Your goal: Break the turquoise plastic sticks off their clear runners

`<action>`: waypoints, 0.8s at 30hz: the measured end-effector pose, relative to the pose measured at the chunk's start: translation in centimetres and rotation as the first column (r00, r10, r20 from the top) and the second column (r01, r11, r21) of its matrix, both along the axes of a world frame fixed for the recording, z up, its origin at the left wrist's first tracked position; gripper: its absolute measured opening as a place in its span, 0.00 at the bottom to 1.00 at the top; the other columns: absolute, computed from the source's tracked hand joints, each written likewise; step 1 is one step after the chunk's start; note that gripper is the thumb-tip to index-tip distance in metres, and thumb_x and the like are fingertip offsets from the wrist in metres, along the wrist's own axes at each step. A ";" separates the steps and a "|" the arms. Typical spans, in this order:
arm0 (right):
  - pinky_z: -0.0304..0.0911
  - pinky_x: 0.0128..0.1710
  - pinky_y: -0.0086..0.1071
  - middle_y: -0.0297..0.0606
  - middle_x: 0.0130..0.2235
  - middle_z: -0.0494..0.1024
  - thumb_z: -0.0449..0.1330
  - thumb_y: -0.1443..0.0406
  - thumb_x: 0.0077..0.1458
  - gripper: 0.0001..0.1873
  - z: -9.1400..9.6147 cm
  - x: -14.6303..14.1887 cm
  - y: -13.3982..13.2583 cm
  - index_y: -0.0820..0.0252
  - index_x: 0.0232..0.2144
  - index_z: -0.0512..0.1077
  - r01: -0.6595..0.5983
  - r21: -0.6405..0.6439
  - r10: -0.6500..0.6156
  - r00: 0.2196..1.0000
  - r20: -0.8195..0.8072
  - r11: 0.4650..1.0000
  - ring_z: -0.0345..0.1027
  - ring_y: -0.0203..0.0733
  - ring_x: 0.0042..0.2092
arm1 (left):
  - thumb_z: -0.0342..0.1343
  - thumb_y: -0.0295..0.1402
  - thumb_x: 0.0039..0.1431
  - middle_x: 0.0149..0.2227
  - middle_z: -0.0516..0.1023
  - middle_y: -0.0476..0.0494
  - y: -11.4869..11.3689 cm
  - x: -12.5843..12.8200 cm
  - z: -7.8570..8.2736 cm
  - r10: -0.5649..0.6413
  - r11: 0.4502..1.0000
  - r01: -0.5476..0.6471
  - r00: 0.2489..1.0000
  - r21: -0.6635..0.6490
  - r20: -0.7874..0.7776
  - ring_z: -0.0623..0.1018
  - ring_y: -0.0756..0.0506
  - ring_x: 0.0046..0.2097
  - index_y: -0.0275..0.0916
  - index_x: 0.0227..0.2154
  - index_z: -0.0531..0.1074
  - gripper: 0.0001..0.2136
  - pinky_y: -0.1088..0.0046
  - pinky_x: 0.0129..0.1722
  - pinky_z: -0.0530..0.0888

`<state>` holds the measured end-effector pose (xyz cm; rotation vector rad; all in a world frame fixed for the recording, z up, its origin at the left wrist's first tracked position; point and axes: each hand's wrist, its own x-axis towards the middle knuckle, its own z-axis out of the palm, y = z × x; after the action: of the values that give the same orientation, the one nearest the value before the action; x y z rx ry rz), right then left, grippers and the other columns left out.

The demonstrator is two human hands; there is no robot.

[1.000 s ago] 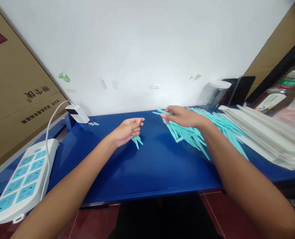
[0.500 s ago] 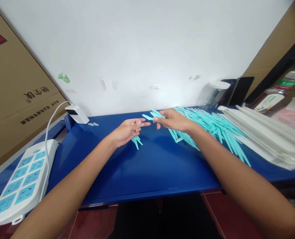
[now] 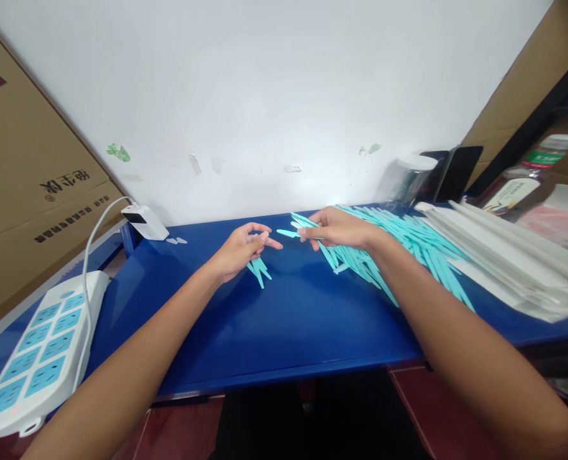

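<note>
My left hand [image 3: 239, 249] rests palm up on the blue table [image 3: 288, 319], gripping a small bunch of turquoise sticks [image 3: 257, 270] whose ends poke out below it; its fingers are partly spread. My right hand [image 3: 338, 229] pinches one turquoise stick [image 3: 288, 233] and holds its tip close to my left fingertips. Behind my right hand a large pile of the same turquoise sticks [image 3: 408, 239] lies spread over the table.
A stack of white sleeves [image 3: 508, 262] lies at the right. A clear jar [image 3: 408, 182], a dark phone [image 3: 456, 172] and a bottle [image 3: 523, 182] stand behind. At the left lie a white power strip [image 3: 39, 345] and an adapter [image 3: 142, 220]. Cardboard boxes [image 3: 29, 191] flank both sides.
My right hand lifted a stick off the pile and carried it left to my left hand. My left hand's fingers opened somewhat toward it.
</note>
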<state>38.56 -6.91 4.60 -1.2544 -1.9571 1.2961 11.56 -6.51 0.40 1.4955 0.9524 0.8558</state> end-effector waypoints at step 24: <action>0.51 0.22 0.28 0.40 0.26 0.80 0.72 0.48 0.51 0.23 -0.3 0.1 0.2 0.63 0.34 0.83 -0.082 -0.083 0.085 0.996 0.032 0.993 0.59 0.32 0.25 | 0.59 0.48 0.67 0.48 0.72 0.42 -0.8 0.8 0.4 -0.064 0.954 0.079 0.996 0.289 -0.061 0.68 0.55 0.29 0.41 0.57 0.67 0.23 0.75 0.30 0.68</action>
<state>38.71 -6.68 4.30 -1.2533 -2.0194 1.4169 12.39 -7.30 0.78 1.8005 0.8287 0.9393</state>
